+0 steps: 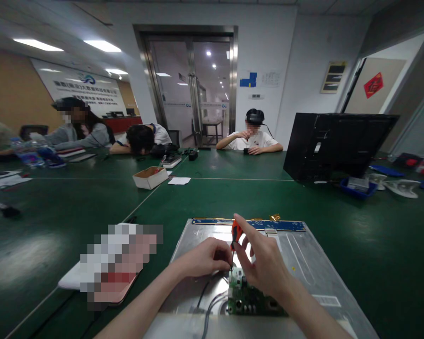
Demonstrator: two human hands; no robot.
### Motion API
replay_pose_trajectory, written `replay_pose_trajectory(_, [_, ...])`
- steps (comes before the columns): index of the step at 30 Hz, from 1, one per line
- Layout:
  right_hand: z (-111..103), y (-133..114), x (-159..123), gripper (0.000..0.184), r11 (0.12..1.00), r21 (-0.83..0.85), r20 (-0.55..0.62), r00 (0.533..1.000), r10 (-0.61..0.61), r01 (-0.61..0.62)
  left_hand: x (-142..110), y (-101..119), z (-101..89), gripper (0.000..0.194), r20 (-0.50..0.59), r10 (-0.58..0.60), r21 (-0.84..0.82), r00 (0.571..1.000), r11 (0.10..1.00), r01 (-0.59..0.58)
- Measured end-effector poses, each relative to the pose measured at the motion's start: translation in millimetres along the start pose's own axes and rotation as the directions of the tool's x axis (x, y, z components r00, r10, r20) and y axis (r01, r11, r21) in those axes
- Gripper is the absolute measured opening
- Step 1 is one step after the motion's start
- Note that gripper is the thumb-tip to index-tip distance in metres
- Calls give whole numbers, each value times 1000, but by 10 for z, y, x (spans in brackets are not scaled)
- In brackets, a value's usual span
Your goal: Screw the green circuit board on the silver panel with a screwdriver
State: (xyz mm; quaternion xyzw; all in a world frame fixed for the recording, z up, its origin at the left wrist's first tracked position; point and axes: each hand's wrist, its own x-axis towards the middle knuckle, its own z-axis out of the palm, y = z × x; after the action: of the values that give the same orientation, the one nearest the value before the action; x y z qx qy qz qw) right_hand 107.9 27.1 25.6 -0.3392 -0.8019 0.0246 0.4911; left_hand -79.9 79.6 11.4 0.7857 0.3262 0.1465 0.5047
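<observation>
We're low in the middle of the frame, both hands over a silver metal panel (304, 263) that lies flat on the green bench (92, 207). Our right hand (265, 266) has its grip closed on a small screwdriver (236, 234) with an orange handle, thumb and fingers pinched round it. The tool stands nearly upright, handle toward the top of the frame, shaft running down toward a green circuit board (249, 299); the tip itself is hidden behind the fingers. Our left hand (207, 257) comes in from the left, its grip narrow, fingertips pinched together right beside the shaft, just above the board's upper edge. Whether it pinches a screw or only steadies the tool, we cannot tell. So the board sits directly below both hands, the right one slightly nearer it. Grey cables (208, 301) curl off the board's left side. Along the panel's far edge runs a blue strip (254, 224). Further back: a black monitor (335, 143) at right, a small cardboard box (150, 177) left of centre, and other people seated at the far side.
</observation>
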Motion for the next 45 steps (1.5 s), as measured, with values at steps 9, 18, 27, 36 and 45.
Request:
replay_pose_trajectory(9, [31,15,2,51,999,-54,-72,997,-1,-3,0,32,-8,5,-12,-15,-28,1000,999,15])
replay_pose_trajectory(18, [8,-20,1,54,1000,-12,-15,1000,21,-21,4,5,-5,4,-10,-1,23,1000,1000,1])
replay_pose_trajectory(27, [29,-9,-9,53,999,-39,-50,998,37,-39,-2,1,-5,8,3,-21,16,1000,1000,21])
replay_pose_trajectory(36, [18,10,6,55,999,-45,-56,998,21,-23,0,10,-17,7,-23,5,46,1000,999,-4])
replay_pose_trajectory(45, [1,1,-14,57,999,31,-4,1000,28,-28,-11,-28,5,12,9,6,22,1000,1000,-7])
